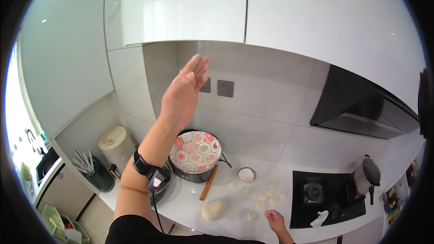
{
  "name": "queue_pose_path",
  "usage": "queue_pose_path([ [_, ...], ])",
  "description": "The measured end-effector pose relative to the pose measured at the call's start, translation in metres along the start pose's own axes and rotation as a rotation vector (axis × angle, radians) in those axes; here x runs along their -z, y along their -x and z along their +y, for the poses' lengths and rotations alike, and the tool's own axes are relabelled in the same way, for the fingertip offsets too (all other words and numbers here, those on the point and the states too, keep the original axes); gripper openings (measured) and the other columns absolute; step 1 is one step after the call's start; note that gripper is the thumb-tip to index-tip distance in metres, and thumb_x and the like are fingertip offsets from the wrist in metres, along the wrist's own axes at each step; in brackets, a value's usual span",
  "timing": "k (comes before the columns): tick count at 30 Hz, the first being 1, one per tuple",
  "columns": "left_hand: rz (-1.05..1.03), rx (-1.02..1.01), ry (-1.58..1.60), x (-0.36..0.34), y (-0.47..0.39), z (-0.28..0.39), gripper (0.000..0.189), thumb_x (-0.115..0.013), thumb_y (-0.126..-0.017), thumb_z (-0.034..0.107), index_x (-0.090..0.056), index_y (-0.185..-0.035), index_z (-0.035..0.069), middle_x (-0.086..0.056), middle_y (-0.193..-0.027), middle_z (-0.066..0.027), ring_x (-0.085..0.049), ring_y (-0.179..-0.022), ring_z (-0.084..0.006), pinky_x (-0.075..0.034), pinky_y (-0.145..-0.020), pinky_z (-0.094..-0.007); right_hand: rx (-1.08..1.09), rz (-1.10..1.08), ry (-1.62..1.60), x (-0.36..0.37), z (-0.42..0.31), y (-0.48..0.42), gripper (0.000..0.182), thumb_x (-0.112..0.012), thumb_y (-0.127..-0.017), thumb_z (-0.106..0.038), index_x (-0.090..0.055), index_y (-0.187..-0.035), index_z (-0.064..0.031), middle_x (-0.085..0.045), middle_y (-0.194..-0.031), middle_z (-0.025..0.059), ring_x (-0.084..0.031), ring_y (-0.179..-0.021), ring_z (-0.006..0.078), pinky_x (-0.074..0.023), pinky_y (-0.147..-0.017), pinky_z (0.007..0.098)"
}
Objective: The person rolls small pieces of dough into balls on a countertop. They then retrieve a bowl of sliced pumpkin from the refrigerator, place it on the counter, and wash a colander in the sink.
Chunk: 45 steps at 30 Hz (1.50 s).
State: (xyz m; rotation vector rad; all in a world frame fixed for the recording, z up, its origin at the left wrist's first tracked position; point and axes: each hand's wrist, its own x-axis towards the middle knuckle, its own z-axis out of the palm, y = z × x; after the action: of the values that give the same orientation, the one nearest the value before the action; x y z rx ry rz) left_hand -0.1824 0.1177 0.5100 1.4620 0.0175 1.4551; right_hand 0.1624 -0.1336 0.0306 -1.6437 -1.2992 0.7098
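Observation:
My left hand [183, 89] is raised in front of the tiled wall, fingers extended and slightly parted, with white flour on the fingertips; it holds nothing. A black strap with a device circles that forearm. Low over the counter, my right hand [275, 221] is beside a small flattened dough piece [252, 216]; whether it holds anything is unclear. Several dough rounds [263, 196] lie above it. A large dough lump [213, 209] rests left of them. A bowl of flour [246, 175] stands behind, and a wooden rolling pin [208, 183] lies against a round appliance with a patterned cover [196, 150].
On the right, a metal pot [367, 174] stands on the black gas hob [305, 217], with a crumpled white cloth or tissue [319, 219] at its front. A range hood [362, 108] overhangs it. A dark utensil holder [101, 176] and cream canister [117, 142] stand left.

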Motion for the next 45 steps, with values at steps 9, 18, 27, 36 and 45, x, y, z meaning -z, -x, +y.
queue_pose_path([
  [9, -0.054, 0.117, 0.671, -0.035, -0.036, 0.023, 0.084, -0.051, -0.091, 0.025, -0.008, -0.149, -0.016, -0.022, -0.155, -0.0265, -0.025, -0.145, -0.0308, -0.027, -0.117, -0.0361, -0.026, 0.295, 0.029, 0.011, 0.001, 0.064, 0.015, -0.06, -0.093, -0.005, -0.067, -0.105, 0.0006, -0.072, -0.093, 0.0099, -0.071, -0.082, 0.0172, -0.0574, -0.075, 0.0294],
  [18, 0.025, 0.196, 0.969, -0.038, -0.046, 0.011, 0.078, -0.058, -0.083, 0.02, -0.022, -0.145, -0.011, -0.037, -0.146, -0.0219, -0.035, -0.137, -0.0326, -0.034, -0.105, -0.0424, 0.072, 0.305, 0.15, 0.04, -0.022, 0.05, 0.018, -0.063, -0.095, -0.018, -0.068, -0.105, -0.0041, -0.071, -0.093, 0.0112, -0.07, -0.081, 0.0215, -0.0556, -0.074, 0.0313],
  [27, -0.101, 0.185, 0.388, -0.018, -0.027, -0.024, 0.074, -0.049, -0.1, 0.017, -0.004, -0.155, -0.001, -0.009, -0.162, -0.0211, -0.011, -0.151, -0.0339, -0.018, -0.123, -0.0446, -0.215, 0.032, -0.227, 0.033, 0.071, 0.079, 0.028, -0.06, -0.098, -0.027, -0.065, -0.115, -0.0047, -0.071, -0.099, 0.0034, -0.067, -0.09, 0.0122, -0.054, -0.08, 0.0293],
  [36, -0.113, 0.865, 0.566, -0.046, 0.225, -0.218, 0.06, -0.05, -0.097, 0.022, -0.033, -0.149, -0.001, -0.048, -0.143, -0.0135, -0.039, -0.138, -0.0259, -0.033, -0.115, -0.037, -1.085, -0.014, -0.224, 0.108, 0.269, 0.233, 0.028, -0.06, -0.091, -0.024, -0.068, -0.107, -0.0021, -0.072, -0.096, 0.0072, -0.069, -0.075, 0.0163, -0.0549, -0.064, 0.0298],
  [45, 0.311, 1.459, 0.328, -0.197, 0.452, -0.24, 0.045, -0.061, -0.087, 0.022, -0.056, -0.13, 0.008, -0.061, -0.108, 0.0002, -0.053, -0.103, -0.0199, -0.043, -0.088, -0.0318, -1.118, 0.369, -0.8, 0.146, 0.375, 0.284, 0.031, -0.063, -0.092, -0.016, -0.062, -0.121, -0.0051, -0.069, -0.103, 0.0058, -0.067, -0.088, 0.0163, -0.0549, -0.076, 0.0303],
])
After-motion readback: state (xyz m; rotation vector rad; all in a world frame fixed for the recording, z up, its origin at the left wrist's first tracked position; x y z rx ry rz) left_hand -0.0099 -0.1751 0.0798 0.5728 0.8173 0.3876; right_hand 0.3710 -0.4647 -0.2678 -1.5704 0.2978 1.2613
